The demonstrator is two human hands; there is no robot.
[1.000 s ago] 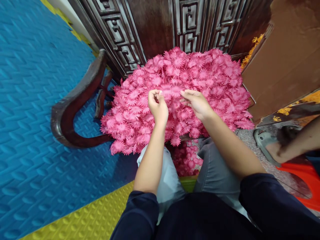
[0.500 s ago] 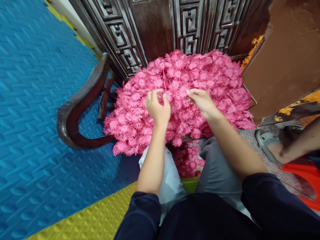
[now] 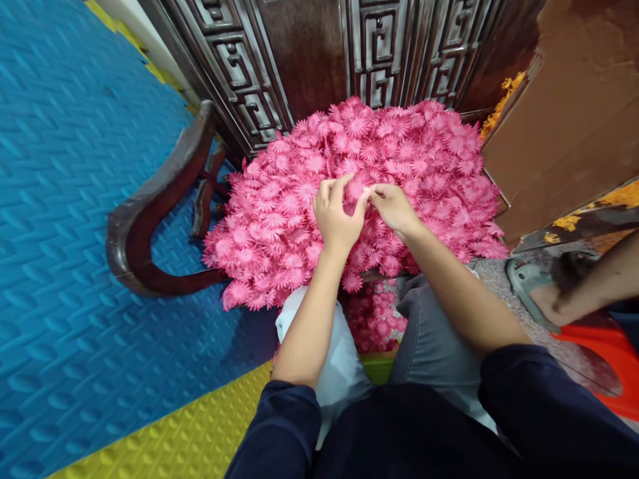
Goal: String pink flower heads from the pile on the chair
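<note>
Pink flowers [image 3: 439, 166] lie heaped beneath left hand [image 3: 339, 216] and right hand [image 3: 393, 207].

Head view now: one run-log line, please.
right hand: fingertips together, hold unclear | left hand: fingers spread, thumb by right fingertips | below: pink flowers

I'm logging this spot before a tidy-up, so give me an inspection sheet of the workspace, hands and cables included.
Surface: mostly hidden by the flowers.
Job's things: a wide heap of pink, many-petalled flowers; more lie lower, between the knees.
Clutter: orange flowers beside a flat brown board; a red plastic object, partly cut off.
Left hand: fingers spread, thumb close to the right fingertips.
Right hand: thumb and finger pinched; anything held is too small to tell.
Cables: nothing seen.
Surroundings: carved dark wooden panel, curved dark wooden armrest, blue textured mat, another person's foot.
</note>
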